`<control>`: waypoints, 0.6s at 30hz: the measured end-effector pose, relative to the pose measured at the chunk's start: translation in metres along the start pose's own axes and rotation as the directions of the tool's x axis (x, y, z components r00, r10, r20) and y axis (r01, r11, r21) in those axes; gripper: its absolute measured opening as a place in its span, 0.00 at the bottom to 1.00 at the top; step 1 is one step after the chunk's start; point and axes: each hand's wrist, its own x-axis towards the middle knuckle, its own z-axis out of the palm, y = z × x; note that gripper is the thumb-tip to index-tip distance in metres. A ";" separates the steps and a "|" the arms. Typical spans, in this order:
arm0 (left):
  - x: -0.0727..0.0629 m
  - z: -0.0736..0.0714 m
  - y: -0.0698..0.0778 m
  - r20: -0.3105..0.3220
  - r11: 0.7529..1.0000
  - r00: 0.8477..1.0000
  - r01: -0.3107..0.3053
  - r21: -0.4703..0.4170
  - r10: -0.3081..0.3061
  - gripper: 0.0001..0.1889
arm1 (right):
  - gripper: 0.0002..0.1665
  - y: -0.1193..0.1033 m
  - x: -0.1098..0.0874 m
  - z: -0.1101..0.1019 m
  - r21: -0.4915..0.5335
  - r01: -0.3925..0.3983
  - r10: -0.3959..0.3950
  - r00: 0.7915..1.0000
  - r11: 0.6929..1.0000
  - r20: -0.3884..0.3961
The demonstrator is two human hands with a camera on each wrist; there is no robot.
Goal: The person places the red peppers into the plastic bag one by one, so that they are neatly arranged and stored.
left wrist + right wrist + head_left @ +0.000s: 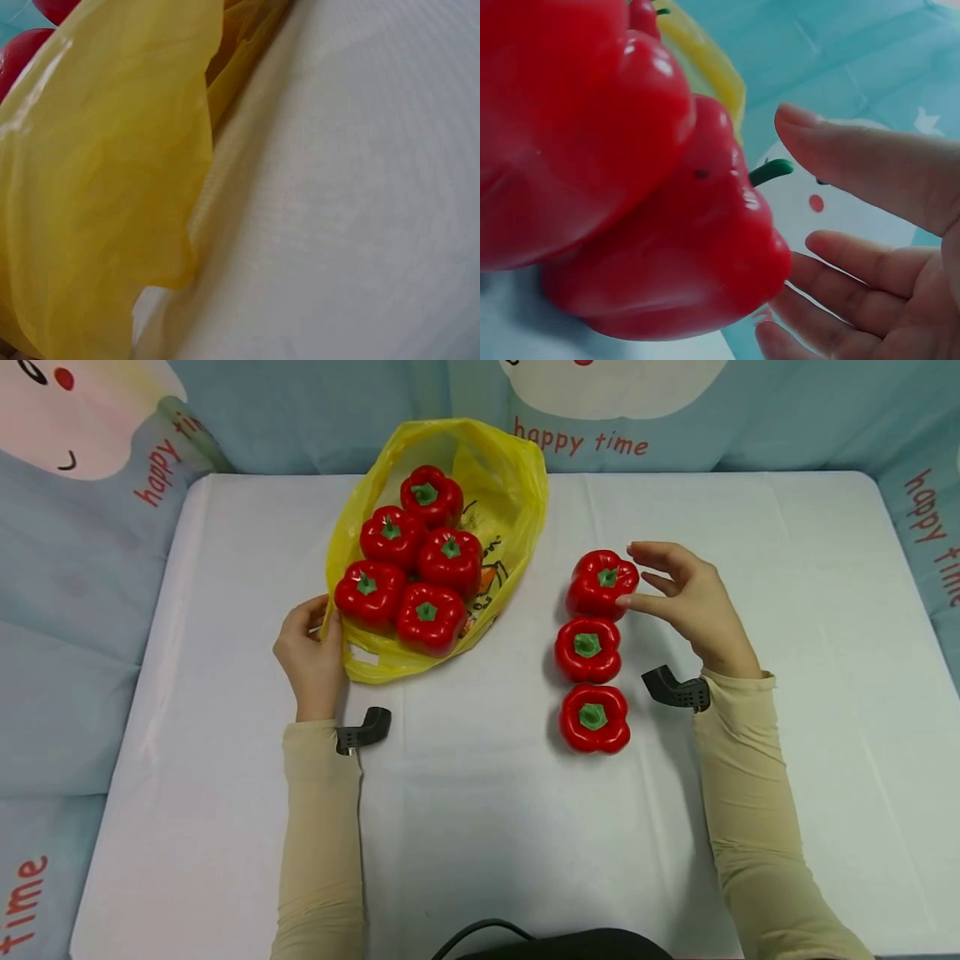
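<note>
A yellow plastic bag (521,497) lies with its mouth wide, and several red bell peppers (367,593) with green stems sit inside. My left hand (309,652) holds the bag's near left rim; its fingertips are partly hidden by the plastic. In the left wrist view the yellow bag (112,180) fills the left side. Right of the bag, three more peppers stand in a row. Beside the farthest pepper (592,589) is my right hand (701,606), thumb and fingers spread around its right side. The right wrist view shows this hand (900,292) with its fingers extended and not gripping.
The middle pepper (587,649) and nearest pepper (595,718) of the row stand close together on the white tabletop (480,810). Light blue printed cloth (300,418) borders the table's back and sides. A black object (570,945) with a cable is at the front edge.
</note>
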 end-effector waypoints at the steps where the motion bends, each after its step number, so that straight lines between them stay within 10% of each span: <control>1: 0.000 0.000 0.000 0.000 1.000 1.000 0.002 0.000 -0.002 0.13 | 0.36 0.001 0.001 0.001 -0.010 -0.003 0.003 1.000 1.000 0.009; 18: 0.000 0.000 0.002 -0.001 1.000 1.000 0.005 -0.001 -0.005 0.13 | 0.43 0.004 0.004 0.010 -0.115 -0.007 0.014 0.998 0.993 0.057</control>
